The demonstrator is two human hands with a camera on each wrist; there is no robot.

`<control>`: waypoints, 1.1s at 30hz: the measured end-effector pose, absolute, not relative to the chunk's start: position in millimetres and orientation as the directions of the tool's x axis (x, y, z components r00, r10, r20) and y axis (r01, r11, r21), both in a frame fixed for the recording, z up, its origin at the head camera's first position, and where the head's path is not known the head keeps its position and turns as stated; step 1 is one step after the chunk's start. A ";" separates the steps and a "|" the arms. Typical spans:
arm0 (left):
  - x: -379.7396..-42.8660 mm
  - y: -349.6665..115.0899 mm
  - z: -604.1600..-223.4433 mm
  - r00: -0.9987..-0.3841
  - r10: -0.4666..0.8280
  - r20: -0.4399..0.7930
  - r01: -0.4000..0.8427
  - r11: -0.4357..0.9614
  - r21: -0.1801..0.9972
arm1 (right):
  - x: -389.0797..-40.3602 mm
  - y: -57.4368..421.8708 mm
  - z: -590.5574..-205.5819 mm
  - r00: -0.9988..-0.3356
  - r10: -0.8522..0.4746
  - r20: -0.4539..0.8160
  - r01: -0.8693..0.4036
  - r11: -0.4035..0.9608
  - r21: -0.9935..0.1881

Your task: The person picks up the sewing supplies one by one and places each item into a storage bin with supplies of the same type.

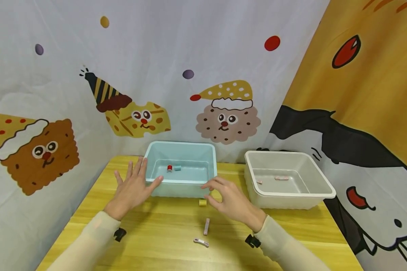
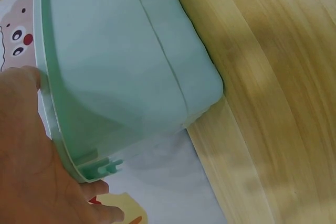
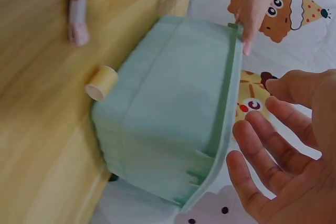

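My left hand (image 1: pixel 132 188) is spread at the left front corner of a pale blue-green plastic bin (image 1: pixel 179 190), its fingers straight along the rim. By the bin's right front corner hovers my right hand (image 1: pixel 232 199), fingers loosely bent and nothing between them. A yellow thread spool (image 1: pixel 202 202) lies on its side just in front of the bin, below the right fingertips. Inside the bin are a red spool (image 1: pixel 169 168) and a light blue spool (image 1: pixel 178 168). Nearer me on the wood lie two small pink banded bundles of cord, one upright in view (image 1: pixel 206 227), the other slanted (image 1: pixel 201 242).
A white bin (image 1: pixel 291 199) stands to the right, with pink bundles (image 1: pixel 281 178) on its floor. Both bins sit at the back of the wooden table (image 1: pixel 162 241), close to a cartoon-printed cloth (image 1: pixel 190 37) that hangs behind and along the sides.
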State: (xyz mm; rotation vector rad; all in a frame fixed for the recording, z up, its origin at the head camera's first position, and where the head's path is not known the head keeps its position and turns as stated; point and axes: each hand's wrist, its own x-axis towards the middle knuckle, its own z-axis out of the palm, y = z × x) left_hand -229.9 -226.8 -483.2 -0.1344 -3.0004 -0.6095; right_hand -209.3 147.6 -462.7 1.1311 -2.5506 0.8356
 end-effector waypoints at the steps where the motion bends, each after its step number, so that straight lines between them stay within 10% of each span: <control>1: -230.1 -227.1 -483.2 -0.993 0.070 0.095 0.101 0.917 0.387 | -207.4 148.8 -464.7 -0.680 -0.609 0.408 -0.733 0.539 -0.415; 33: -230.3 -227.3 -479.4 -0.994 0.076 0.081 0.102 0.913 0.396 | -171.3 156.7 -541.3 -0.640 -0.757 0.132 -0.672 0.468 -0.573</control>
